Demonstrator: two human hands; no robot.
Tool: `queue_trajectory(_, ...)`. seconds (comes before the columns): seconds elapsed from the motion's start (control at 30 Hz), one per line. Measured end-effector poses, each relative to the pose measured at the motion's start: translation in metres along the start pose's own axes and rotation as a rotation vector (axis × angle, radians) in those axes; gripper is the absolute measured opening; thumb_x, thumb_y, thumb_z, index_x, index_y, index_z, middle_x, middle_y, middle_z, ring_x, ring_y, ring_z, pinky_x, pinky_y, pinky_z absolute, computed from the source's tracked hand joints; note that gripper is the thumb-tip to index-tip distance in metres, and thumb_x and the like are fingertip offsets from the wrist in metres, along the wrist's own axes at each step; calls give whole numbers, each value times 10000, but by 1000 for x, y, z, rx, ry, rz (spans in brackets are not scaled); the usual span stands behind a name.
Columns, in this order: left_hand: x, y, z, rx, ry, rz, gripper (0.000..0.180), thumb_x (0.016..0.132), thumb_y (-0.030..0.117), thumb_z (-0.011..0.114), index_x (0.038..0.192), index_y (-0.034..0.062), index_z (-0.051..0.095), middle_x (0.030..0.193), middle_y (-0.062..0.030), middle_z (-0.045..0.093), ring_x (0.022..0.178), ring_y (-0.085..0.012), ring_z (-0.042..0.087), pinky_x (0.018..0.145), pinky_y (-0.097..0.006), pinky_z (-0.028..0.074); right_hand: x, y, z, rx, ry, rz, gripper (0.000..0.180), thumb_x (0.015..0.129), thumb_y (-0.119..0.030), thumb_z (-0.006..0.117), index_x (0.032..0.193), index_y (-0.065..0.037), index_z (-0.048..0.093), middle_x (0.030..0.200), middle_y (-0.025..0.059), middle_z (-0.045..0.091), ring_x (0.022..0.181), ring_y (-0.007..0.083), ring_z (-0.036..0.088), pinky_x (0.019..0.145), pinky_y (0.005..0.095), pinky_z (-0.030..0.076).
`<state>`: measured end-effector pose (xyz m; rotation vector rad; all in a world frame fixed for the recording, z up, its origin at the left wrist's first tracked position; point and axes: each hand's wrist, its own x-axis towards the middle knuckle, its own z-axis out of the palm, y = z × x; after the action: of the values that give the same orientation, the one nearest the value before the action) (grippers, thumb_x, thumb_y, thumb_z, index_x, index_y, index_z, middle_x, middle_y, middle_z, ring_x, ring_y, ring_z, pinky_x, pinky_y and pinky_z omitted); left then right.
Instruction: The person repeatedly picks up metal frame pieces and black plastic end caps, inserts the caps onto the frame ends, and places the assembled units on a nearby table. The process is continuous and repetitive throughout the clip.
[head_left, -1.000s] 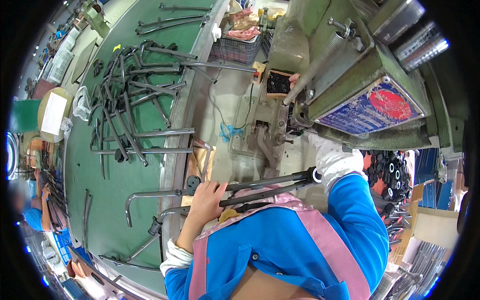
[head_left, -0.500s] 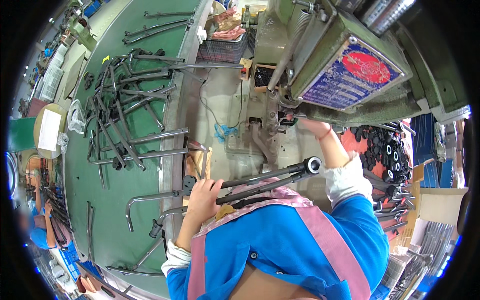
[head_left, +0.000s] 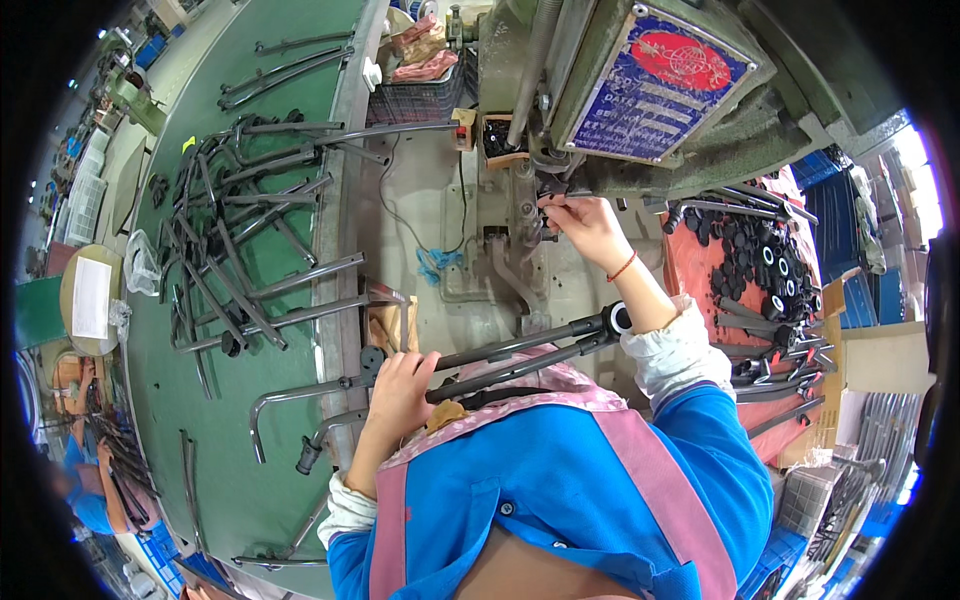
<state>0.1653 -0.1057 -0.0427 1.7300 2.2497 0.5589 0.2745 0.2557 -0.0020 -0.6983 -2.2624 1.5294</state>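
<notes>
My left hand (head_left: 402, 392) is wrapped round a dark metal tube frame (head_left: 515, 345) lying across my lap. Its two tubes run side by side to a black ring joint near my right forearm. The bent ends of the frame reach left over the green table (head_left: 265, 370). My right hand (head_left: 590, 230) is pinched at the front of the green press machine (head_left: 540, 170), beside its vertical steel post. What its fingertips hold, if anything, is too small to make out.
Loose bent tubes (head_left: 240, 230) are heaped on the table's far half. A box of small black parts (head_left: 497, 140) stands by the press. At right, black caps and rings (head_left: 765, 270) lie on a red surface (head_left: 690, 270). Another person (head_left: 95, 480) works at far left.
My right hand has drawn back from under the press head, so its fingers now show. My view has shifted slightly. The left hand keeps its grip on the tube frame.
</notes>
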Motion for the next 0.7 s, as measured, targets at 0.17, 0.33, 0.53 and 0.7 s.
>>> queue_trajectory(0.17, 5, -9, 12, 44, 33, 111, 515, 712, 14, 651, 1219, 83, 590, 972, -103, 574, 943, -313, 554, 818, -426, 450, -29, 52, -7, -1041, -91, -207, 224, 774, -263, 685, 833, -53, 737, 820, 137, 700, 789, 336, 697, 704, 439, 571)
queue_trajectory(0.33, -4, -12, 34, 73, -88, 20, 418, 841, 145, 553, 1258, 111, 576, 992, -94, 584, 958, -300, 562, 831, -405, 444, -98, 38, -6, -819, -154, 17, 325, 834, -353, 683, 943, -48, 669, 864, 157, 678, 843, 366, 675, 738, 470, 543)
queue_trajectory(0.53, 29, -14, 62, 37, -231, 104, 514, 852, 411, 623, 1259, 101, 574, 1023, -143, 612, 964, -376, 564, 841, -454, 437, -238, 69, -75, -822, 230, 283, 236, 854, -295, 617, 861, -62, 653, 902, 123, 646, 861, 336, 663, 738, 454, 548)
queue_trajectory(0.7, 46, 22, 93, -19, -200, 173, 516, 825, 298, 595, 1288, 71, 557, 1015, -168, 593, 949, -385, 555, 841, -458, 435, -383, 121, -150, -939, 442, 575, 135, 836, -170, 605, 911, -75, 664, 922, 109, 646, 900, 320, 656, 757, 433, 550)
